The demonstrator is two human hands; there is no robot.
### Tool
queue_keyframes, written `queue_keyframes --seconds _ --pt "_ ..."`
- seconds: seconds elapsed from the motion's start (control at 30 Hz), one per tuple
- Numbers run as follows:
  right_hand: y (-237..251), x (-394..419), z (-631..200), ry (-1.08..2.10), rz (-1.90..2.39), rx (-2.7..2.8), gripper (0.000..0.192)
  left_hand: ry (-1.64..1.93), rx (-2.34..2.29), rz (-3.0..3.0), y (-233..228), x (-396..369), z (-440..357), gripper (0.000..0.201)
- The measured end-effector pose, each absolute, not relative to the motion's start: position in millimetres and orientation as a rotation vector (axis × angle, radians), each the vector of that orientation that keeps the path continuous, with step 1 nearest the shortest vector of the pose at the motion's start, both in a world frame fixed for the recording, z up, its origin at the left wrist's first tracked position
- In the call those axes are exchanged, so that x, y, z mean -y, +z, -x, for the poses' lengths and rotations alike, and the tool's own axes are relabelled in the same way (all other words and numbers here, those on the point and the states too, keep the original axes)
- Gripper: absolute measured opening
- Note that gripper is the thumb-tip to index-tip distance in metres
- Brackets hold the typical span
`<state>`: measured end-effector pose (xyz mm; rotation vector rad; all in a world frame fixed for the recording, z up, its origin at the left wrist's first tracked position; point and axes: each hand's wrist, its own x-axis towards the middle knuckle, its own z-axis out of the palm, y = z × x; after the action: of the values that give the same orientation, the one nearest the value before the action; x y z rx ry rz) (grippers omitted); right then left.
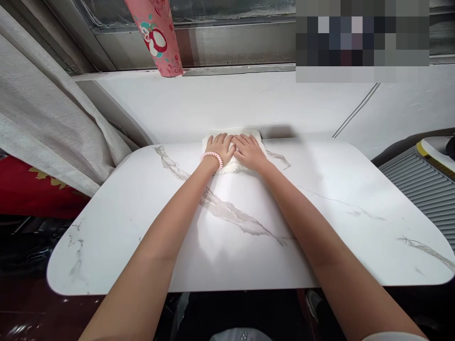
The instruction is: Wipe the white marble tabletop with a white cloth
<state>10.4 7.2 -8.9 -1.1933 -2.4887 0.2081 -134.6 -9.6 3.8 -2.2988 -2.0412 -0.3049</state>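
A cream-white cloth lies spread at the far edge of the white marble-patterned table, close against the wall. Flat on its left part rests my left hand, fingers stretched forward, with a pink coiled band round the wrist. My right hand lies flat on the right part of the same cloth, fingers pointing forward and left. Both hands are side by side, their thumbs close together. Neither has its fingers wrapped round the cloth.
Beyond the table rises a white wall with a window frame above. A pink patterned piece hangs at the window. Grey curtains reach the table's left corner. A ribbed grey object stands beyond the right end.
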Motion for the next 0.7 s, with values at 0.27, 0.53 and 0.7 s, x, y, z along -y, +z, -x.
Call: queue_keyframes --seconds 0.27,0.53,0.7 --pt "-7 26 -27 0.221 1.219 2.502 0.055 -0.241 2.007 2.321 4 41 119 0.056" --pt "-10 93 -62 0.109 1.107 2.577 0.055 -0.269 2.048 2.275 3 121 86 0.056" --pt "-10 141 -89 0.042 1.01 2.618 0.056 -0.295 1.992 2.315 -1 167 68 0.057"
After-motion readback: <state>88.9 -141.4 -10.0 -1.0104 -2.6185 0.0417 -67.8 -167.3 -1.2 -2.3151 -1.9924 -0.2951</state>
